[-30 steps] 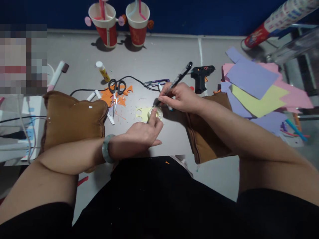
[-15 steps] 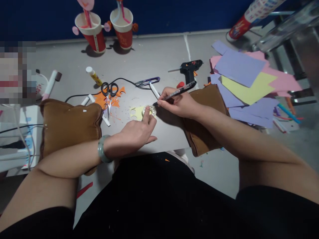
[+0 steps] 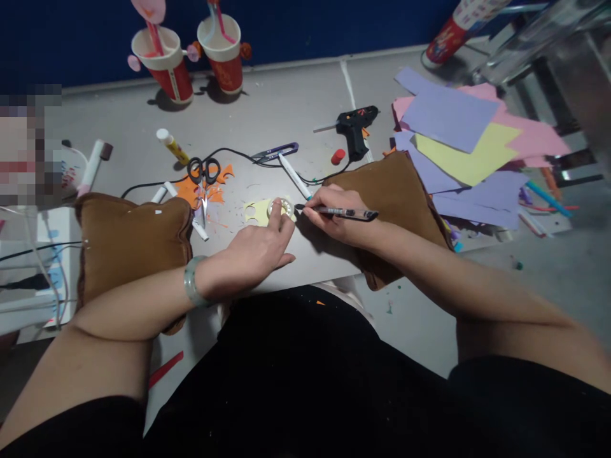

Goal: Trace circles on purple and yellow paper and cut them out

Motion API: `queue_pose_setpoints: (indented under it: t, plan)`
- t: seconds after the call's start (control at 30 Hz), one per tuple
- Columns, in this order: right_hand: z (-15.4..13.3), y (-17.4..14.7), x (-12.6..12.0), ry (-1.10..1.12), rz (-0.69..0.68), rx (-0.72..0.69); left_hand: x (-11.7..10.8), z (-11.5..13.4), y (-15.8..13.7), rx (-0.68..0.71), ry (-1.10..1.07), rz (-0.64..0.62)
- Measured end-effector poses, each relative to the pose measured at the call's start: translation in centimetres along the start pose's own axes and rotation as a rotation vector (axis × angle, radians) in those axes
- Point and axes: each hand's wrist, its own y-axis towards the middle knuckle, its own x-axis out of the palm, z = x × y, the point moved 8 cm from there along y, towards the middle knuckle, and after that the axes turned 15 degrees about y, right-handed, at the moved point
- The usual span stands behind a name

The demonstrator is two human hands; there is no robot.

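Observation:
Fingertips of my left hand (image 3: 255, 249) press down on a small white ring, which looks like a roll of tape (image 3: 273, 210). Its fingers are stretched out and the thumb stands apart. Under the ring lies a strip of yellow paper (image 3: 250, 214) with rounded shapes along its left end. A black pen (image 3: 346, 214) is pinched in my right hand (image 3: 337, 222); its tip is close to the ring's right edge. Whether the tip touches the paper, I cannot tell. Beyond my right hand lies a white marker (image 3: 293, 176).
Brown cushions (image 3: 136, 245) lie beneath my forearms. Scissors (image 3: 204, 181) rest on orange scraps, near a glue stick (image 3: 172, 146). Behind are thread snips (image 3: 277, 152), a black glue gun (image 3: 356, 130) with a cord, and paper cups (image 3: 222, 60). Coloured paper sheets (image 3: 453, 117) are piled right.
The pen has tilted lower in my right hand, its back end swinging down toward me. My left hand stays on the ring. The whole view has shifted slightly.

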Motion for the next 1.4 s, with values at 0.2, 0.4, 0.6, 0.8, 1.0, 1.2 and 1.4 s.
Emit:
queue_pose_setpoints:
  t: [0.2, 0.4, 0.6, 0.8, 1.0, 1.2, 1.4]
  plan:
    - [-1.1, -1.7, 0.9, -0.037, -0.012, -0.017, -0.4, 0.0, -0.3, -0.009, -0.005, -0.027]
    - [-1.8, -3.0, 2.0, -0.050, 0.006, -0.078, 0.0, 0.0, -0.2, -0.013, 0.028, 0.027]
    - [-2.0, -3.5, 2.5, -0.046, 0.064, -0.166, 0.1, -0.3, -0.1, -0.017, -0.014, 0.050]
    - [-2.4, -3.8, 2.9, -0.077, 0.081, -0.221, 0.1, -0.4, -0.1, -0.030, -0.009, 0.037]
    - [-2.0, -3.9, 3.5, -0.116, 0.027, -0.170, 0.2, -0.5, 0.0, -0.013, -0.005, 0.052]
    - [-3.1, -4.3, 2.5, -0.046, 0.127, -0.291, 0.3, -1.0, -0.1, 0.005, -0.027, 0.047]
    - [-4.6, -4.9, 3.9, -0.132, 0.064, -0.330, -0.3, -1.6, -0.5, 0.017, -0.026, 0.080]
